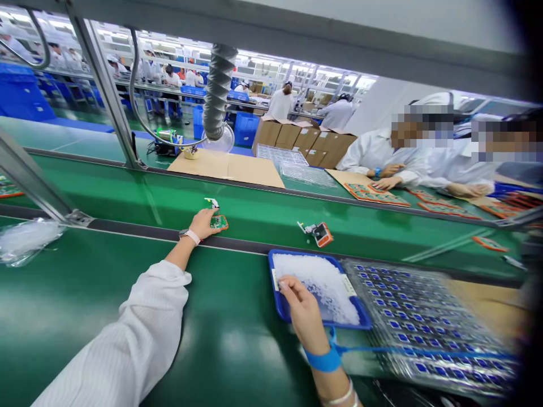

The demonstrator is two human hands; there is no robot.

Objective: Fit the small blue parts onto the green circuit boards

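Note:
My left hand point(203, 224) reaches onto the green belt point(263, 217), its fingers closed at the edge of a green circuit board with an orange frame point(219, 222). A small white and black part point(212, 203) lies just beyond those fingers. My right hand point(300, 299) is over the left side of a blue tray point(278, 308) of small white pieces point(311, 271), thumb and fingers pinched together; what they hold is too small to name. Farther along the belt lies an orange-framed board with a black and white part point(321, 234).
At the right stands a clear tray of blue-centred parts point(407, 316). A metal post point(102, 85) rises at the left, near a plastic bag point(27, 240). Across the belt, two people's hands point(386, 182) touch orange-framed boards point(373, 194).

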